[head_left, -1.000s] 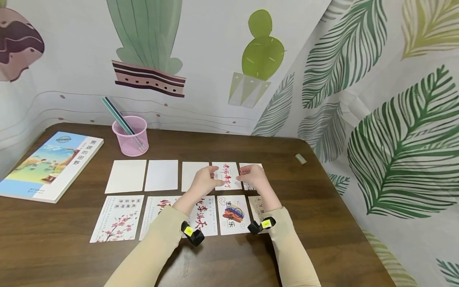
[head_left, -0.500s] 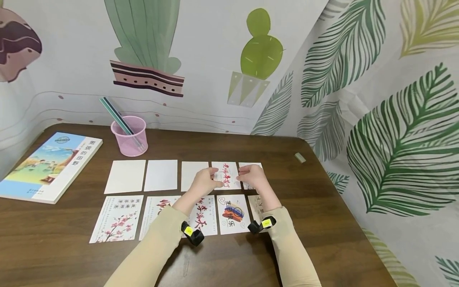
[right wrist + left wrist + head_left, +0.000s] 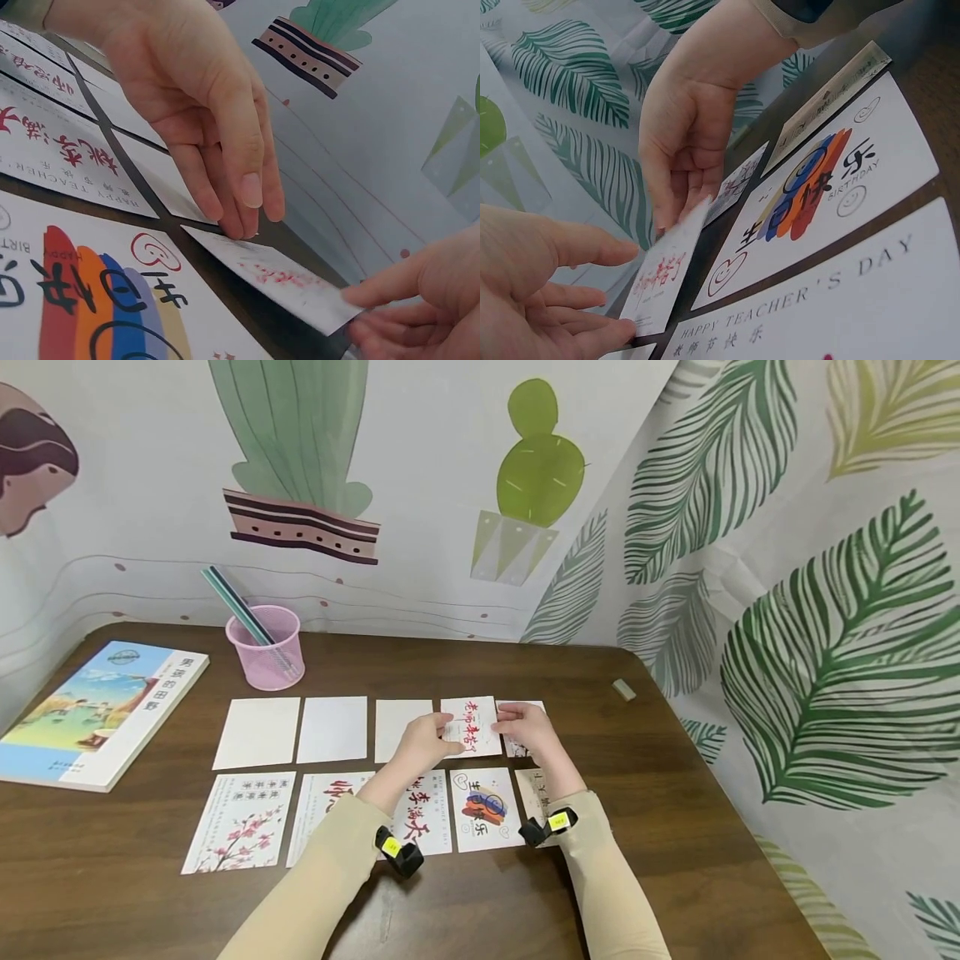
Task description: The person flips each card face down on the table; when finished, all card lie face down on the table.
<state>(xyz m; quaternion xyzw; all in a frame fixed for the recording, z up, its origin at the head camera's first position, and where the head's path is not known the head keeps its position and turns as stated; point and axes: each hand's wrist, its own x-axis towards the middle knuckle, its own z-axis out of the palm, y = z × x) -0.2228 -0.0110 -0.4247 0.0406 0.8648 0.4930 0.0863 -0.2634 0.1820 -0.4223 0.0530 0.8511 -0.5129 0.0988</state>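
- Head: we see the red-lettered card (image 3: pixel 471 727) between the left hand (image 3: pixel 423 743) and right hand (image 3: pixel 529 729), toward the table's (image 3: pixel 712 885) far edge.
- Left wrist: left fingers stay relaxed and apart at the card.
- Right wrist: right thumb and fingers clamp its other end, tilted.

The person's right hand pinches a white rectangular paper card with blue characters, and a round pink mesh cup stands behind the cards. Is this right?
Not entirely: the characters on the white card are red, not blue, as the head view shows. The right hand does pinch it, and the pink cup does stand behind the cards.
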